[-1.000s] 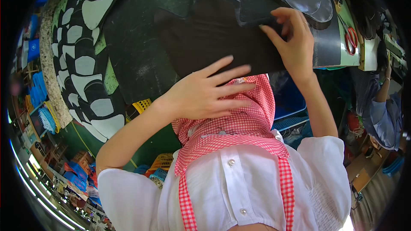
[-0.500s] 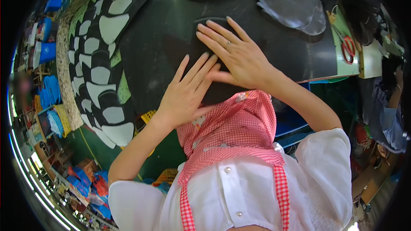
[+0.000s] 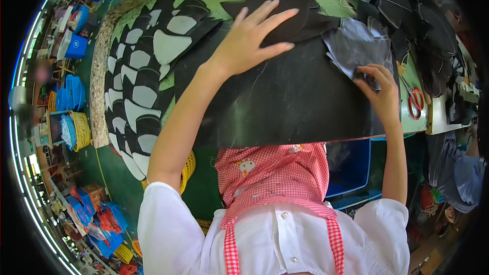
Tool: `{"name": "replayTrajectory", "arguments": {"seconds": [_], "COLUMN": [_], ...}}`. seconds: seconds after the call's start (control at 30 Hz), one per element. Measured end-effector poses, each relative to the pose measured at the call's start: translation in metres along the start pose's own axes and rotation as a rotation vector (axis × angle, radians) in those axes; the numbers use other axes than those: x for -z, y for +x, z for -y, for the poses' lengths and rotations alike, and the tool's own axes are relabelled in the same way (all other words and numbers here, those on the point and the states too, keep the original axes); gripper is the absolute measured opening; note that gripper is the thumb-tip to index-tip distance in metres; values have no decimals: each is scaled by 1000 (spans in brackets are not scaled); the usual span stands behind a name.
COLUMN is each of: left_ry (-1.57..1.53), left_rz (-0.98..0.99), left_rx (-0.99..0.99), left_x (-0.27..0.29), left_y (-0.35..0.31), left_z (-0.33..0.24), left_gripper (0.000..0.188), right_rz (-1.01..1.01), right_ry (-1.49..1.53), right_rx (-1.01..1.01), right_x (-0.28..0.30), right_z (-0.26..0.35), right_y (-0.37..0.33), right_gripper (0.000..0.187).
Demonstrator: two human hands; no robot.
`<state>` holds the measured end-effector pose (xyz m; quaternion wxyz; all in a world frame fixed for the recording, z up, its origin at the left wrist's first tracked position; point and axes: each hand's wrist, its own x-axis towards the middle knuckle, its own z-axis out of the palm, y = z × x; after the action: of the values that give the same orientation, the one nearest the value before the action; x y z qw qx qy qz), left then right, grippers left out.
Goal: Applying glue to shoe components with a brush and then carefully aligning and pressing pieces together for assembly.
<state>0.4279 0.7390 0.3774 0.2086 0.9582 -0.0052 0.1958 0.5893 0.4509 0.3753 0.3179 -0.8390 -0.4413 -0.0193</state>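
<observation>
A green-topped workbench [image 3: 414,73] carries a black mat [image 3: 285,102], overlapping black-and-white cut pieces [image 3: 145,97], dark cut pieces [image 3: 288,28] and red-handled scissors [image 3: 416,104].

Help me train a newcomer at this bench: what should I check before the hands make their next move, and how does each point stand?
1. Left hand free: ok, fingers spread by the dark pieces; contact cannot be told.
2. Right hand gripping the shiny grey sheets: cannot tell; its fingers curl at their near edge.
3. Grey sheets squared up: not ok, edges are staggered.
4. Scissors off the black mat: ok, they lie right of it.
5. Black-and-white pieces apart from the hands: ok, overlapping at the left.
</observation>
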Motion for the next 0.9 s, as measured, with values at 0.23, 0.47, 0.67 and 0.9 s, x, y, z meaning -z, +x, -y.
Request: {"name": "replayTrajectory", "arguments": {"seconds": [0.23, 0.47, 0.67, 0.9], "left_ry": [0, 261, -142, 74], "left_rz": [13, -139, 230, 23], "left_rx": [531, 426, 292, 128], "left_x": [72, 94, 70, 30], "left_y": [-108, -83, -87, -85], "left_z": [89, 32, 8, -98], "left_gripper": [66, 46, 37, 50], "right_rz": [2, 105, 92, 119], "right_ry": [219, 278, 81, 237], "right_rx": [-85, -70, 59, -12], "right_x": [3, -23, -25, -20], "right_z": [-14, 2, 13, 4], "right_y": [-6, -7, -8, -1], "right_gripper": [11, 14, 18, 15]}}
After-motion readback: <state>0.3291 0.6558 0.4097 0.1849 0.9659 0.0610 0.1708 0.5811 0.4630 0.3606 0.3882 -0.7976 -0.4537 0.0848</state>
